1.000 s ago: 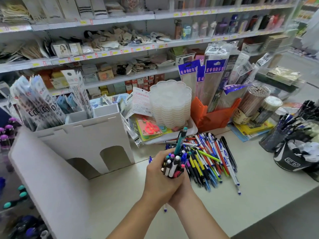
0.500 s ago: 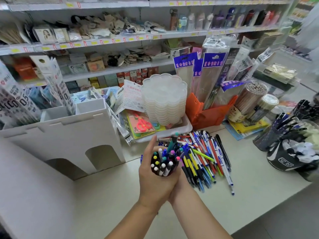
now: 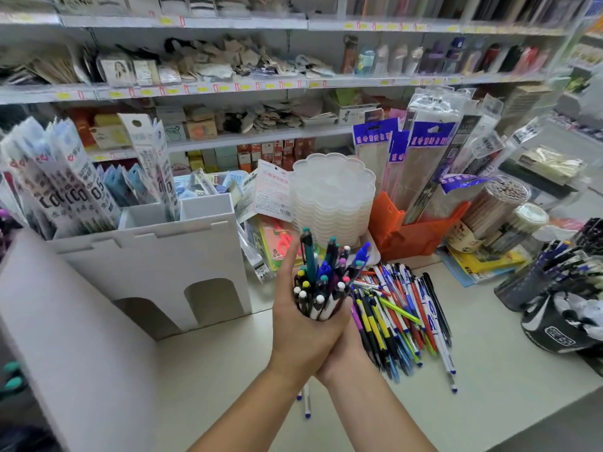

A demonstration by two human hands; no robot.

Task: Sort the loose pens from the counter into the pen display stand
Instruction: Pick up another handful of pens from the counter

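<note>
We hold upright bundle of mixed-colour plastic click pens [image 3: 321, 282] at frame centre; left hand [image 3: 305, 331] wrapped tight round barrels, right hand [image 3: 347, 352] cupped beneath; light, stiff, slick, prone to slipping, so we grip mid-barrel; loose heap of coloured pens [image 3: 401, 318] right of centre on pale counter [image 3: 489, 370]; white cardboard display stand [image 3: 156, 262] centre left.

Stocked shop shelves [image 3: 228, 89] behind pale counter [image 3: 489, 370].
</note>
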